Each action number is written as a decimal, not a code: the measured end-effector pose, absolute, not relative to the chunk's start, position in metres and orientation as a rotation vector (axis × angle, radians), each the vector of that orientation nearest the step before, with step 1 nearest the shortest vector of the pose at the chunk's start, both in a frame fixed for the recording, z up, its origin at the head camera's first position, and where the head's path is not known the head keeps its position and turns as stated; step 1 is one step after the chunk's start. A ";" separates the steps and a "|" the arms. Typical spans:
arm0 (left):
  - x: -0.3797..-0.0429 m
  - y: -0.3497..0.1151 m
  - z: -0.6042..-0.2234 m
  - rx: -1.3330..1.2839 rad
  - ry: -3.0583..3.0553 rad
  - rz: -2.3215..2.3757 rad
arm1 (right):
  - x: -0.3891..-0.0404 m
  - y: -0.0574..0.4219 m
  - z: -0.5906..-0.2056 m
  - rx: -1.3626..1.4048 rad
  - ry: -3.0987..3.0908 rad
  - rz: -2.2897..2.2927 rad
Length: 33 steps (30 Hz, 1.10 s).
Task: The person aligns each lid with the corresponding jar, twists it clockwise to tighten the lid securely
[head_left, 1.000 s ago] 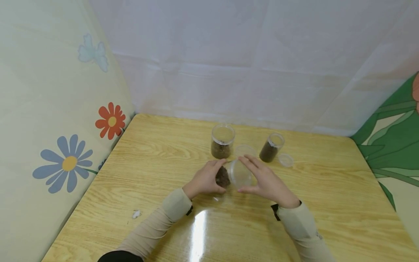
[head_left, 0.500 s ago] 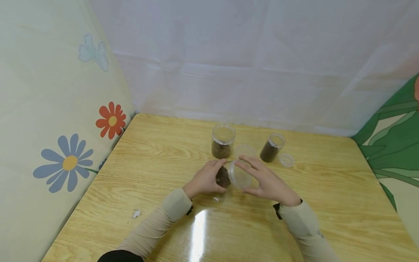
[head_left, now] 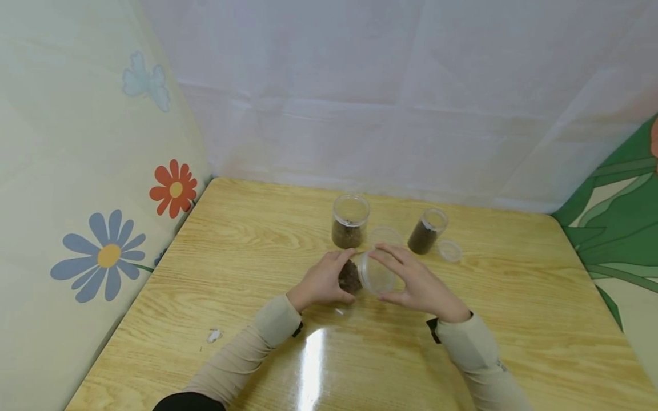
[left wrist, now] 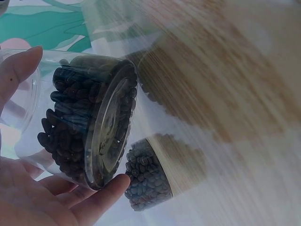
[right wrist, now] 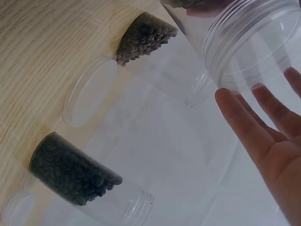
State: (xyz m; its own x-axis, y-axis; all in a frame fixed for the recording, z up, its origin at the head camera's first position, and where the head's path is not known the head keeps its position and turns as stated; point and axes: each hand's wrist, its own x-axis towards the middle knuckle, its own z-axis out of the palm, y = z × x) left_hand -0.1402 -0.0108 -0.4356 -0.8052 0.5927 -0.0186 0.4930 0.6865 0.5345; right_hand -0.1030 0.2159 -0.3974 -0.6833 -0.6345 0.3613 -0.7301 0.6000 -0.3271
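Note:
My left hand (head_left: pixel 321 281) holds a clear jar (head_left: pixel 350 278) of dark beans round its body, tilted with its mouth end to the right. The left wrist view shows the jar's base and the beans (left wrist: pixel 70 113) through the wall, thumb on one side and fingers under the other. At the mouth is a clear round lid (head_left: pixel 379 275), which my right hand (head_left: pixel 420 286) grips between spread fingers and thumb. In the right wrist view, the fingertips (right wrist: pixel 225 96) touch the rim of that lid, beside the ridged neck (right wrist: pixel 214 52).
Behind the hands stands a wide lidless jar (head_left: pixel 348 233) partly filled with beans. A narrower lidless jar (head_left: pixel 422 238) is to its right. One clear lid (head_left: pixel 385 235) lies between them, another lid (head_left: pixel 450 251) right of the narrow jar. A white curtain (head_left: pixel 329 114) hangs behind the table (head_left: pixel 247 228).
My right hand's thumb and fingers have shifted slightly on the lid. The left hand and its jar have hardly moved, and the standing jars keep their places.

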 end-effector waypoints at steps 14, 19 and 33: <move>-0.139 -0.009 -0.435 0.899 2.723 0.754 | -0.098 0.209 -0.391 0.892 -2.797 0.698; -0.140 -0.009 -0.435 0.904 2.722 0.752 | -0.097 0.208 -0.391 0.854 -2.826 0.681; -0.139 -0.009 -0.435 0.907 2.716 0.744 | -0.098 0.214 -0.392 1.000 -2.691 0.640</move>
State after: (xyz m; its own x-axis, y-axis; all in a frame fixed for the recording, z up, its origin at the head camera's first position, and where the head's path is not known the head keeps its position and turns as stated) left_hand -0.1392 -0.0091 -0.4346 -0.7967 0.6042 -0.0144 0.5125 0.6880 0.5138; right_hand -0.0978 0.2144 -0.3924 -0.7511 -0.5726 0.3286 -0.6592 0.6773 -0.3267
